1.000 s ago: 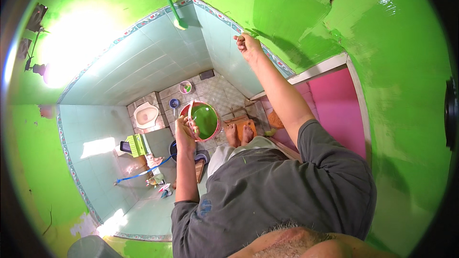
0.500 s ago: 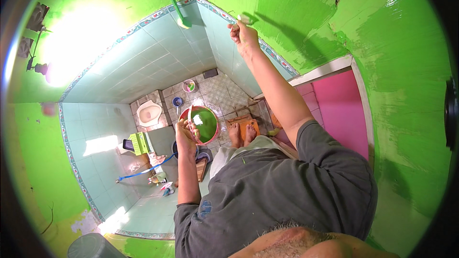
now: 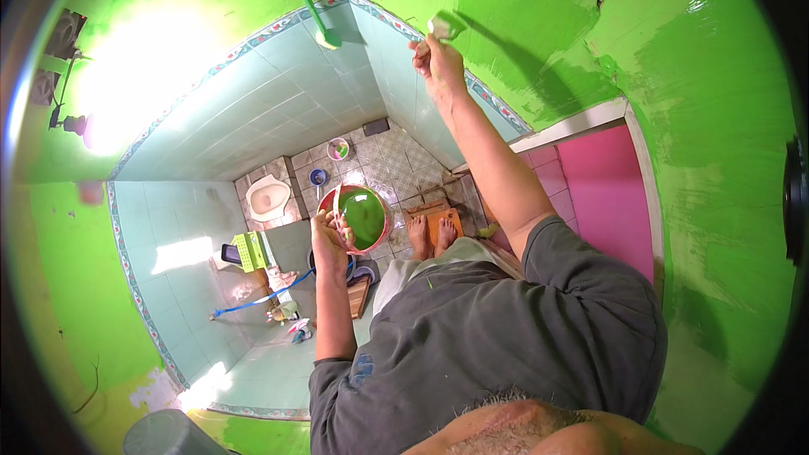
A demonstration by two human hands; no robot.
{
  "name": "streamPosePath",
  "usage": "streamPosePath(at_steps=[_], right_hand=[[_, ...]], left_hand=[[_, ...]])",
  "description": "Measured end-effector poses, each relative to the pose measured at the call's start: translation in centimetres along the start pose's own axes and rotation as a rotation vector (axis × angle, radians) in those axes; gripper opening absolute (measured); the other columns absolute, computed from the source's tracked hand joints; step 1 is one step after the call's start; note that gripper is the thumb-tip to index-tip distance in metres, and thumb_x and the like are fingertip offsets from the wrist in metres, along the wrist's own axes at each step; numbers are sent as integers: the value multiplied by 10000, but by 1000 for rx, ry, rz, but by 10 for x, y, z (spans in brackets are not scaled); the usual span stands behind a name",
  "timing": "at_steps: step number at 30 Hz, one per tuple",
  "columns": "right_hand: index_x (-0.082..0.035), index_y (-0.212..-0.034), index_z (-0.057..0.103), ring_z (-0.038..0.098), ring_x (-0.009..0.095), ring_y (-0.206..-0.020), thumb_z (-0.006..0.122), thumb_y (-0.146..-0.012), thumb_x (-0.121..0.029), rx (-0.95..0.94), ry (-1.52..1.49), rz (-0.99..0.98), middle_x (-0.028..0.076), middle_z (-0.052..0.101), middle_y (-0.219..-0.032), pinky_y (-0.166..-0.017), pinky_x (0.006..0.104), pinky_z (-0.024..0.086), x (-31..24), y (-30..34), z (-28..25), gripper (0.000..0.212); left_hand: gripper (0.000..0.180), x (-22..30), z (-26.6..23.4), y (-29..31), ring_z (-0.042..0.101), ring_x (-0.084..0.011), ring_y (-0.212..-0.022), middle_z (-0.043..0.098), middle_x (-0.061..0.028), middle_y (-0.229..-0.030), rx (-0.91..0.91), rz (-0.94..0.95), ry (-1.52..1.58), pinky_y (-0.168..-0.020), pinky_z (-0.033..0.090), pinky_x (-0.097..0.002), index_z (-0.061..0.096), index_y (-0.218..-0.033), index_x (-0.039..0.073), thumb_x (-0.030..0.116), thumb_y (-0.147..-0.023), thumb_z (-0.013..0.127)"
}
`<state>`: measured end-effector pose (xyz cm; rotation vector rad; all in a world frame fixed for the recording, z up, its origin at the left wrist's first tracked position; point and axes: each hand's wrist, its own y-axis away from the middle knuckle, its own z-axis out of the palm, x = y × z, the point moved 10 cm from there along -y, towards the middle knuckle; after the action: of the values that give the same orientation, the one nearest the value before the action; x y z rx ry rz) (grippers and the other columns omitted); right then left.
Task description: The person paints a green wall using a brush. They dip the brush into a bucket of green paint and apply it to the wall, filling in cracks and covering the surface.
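Note:
My right hand (image 3: 436, 61) is raised to the green wall above the tile border. Its fingers are closed around a paintbrush, whose pale head (image 3: 445, 27) is at the wall; most of the handle is hidden in my grip. Darker green strokes (image 3: 501, 34) lie on the wall beside it. Low on the left, my left hand (image 3: 329, 234) is closed on the pale handle of a red bucket (image 3: 387, 234). Green paint (image 3: 362, 215) fills part of the bucket, with a small glare on its surface.
My feet stand on an orange board (image 3: 444, 227). A squat toilet (image 3: 268, 199) and a yellow-green basket (image 3: 249, 251) are to the left. A green-handled tool (image 3: 313, 10) leans on the far wall. A white-framed doorway (image 3: 638, 152) opens at the right.
The brush head has shifted slightly right and up along the wall and turned to show more of its pale side. The glare on the paint has shrunk. My left hand stays on the bucket handle.

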<state>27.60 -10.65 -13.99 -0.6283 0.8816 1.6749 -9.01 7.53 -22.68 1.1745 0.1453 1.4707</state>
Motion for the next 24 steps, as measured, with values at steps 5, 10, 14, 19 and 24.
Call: streamPosePath(at_steps=[5,10,14,19,24], right_hand=[[1,-760,518,503,119,-503,487,-913,-71,251,-36,160,172,653,-789,-417,241,354,40,-26,-79,171],[14,-726,525,462,106,-495,507,-932,-72,260,-53,102,207,645,-880,-422,233,355,-15,-46,-62,224],[15,-704,527,449,108,-479,509,-937,-76,85,-18,-75,209,642,-855,-433,238,352,-93,-11,26,252],[50,-842,508,528,126,-519,498,-941,-97,-182,261,-311,179,643,-768,-420,250,377,-163,46,99,178],[9,-956,423,498,100,-491,491,-1011,-206,-12,501,-614,122,624,-724,-424,239,408,-167,46,60,233]], left_hand=[[251,-1,15,0,481,-112,-560,557,-24,-749,13,-8,-16,-496,426,-223,510,-938,85,331,-949,460],[249,-7,16,-1,481,-112,-563,548,-21,-742,0,-35,5,-502,427,-223,505,-937,86,332,-944,463],[249,-6,15,-1,477,-110,-563,536,-17,-732,2,-31,6,-500,421,-226,497,-944,85,333,-940,469],[365,-1,20,-1,479,-131,-546,533,-51,-752,-66,10,-13,-497,435,-234,505,-981,20,377,-912,472],[361,-1,22,-4,482,-141,-556,526,-62,-770,-48,-1,39,-493,429,-236,478,-1007,14,360,-906,498]])
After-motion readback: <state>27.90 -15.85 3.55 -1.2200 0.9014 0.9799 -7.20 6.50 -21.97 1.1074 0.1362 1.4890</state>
